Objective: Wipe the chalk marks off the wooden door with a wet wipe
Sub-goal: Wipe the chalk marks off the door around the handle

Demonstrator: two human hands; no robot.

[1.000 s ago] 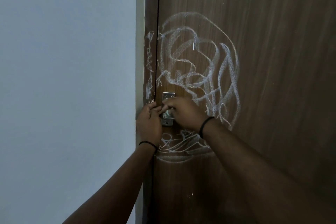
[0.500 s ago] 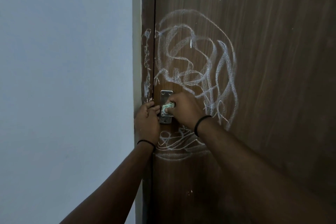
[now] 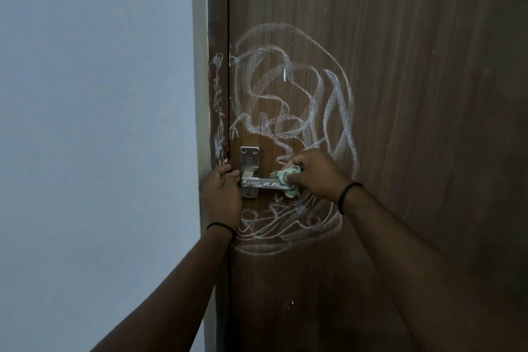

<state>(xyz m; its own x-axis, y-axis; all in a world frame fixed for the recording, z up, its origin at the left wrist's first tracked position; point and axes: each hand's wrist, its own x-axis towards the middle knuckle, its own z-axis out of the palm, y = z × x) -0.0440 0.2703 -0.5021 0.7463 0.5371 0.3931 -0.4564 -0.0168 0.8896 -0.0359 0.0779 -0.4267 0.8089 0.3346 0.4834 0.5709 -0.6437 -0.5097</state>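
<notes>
A dark wooden door (image 3: 414, 94) fills the right side, covered with looping white chalk marks (image 3: 294, 100) above and below a metal lever handle (image 3: 258, 182). The handle itself carries chalk scribbles. My right hand (image 3: 313, 174) grips a crumpled pale green wet wipe (image 3: 288, 178) and presses it on the outer end of the handle. My left hand (image 3: 221, 194) rests against the door frame (image 3: 217, 94) beside the handle plate, fingers curled at the door edge. The frame also has chalk streaks.
A plain pale wall (image 3: 94, 123) takes up the left half of the view. Both my wrists wear a thin black band. The lower door surface has a few small white specks.
My right hand has slid the wipe rightward along the handle, from the plate to the lever's end, uncovering the scribbled lever. My left hand stayed at the frame.
</notes>
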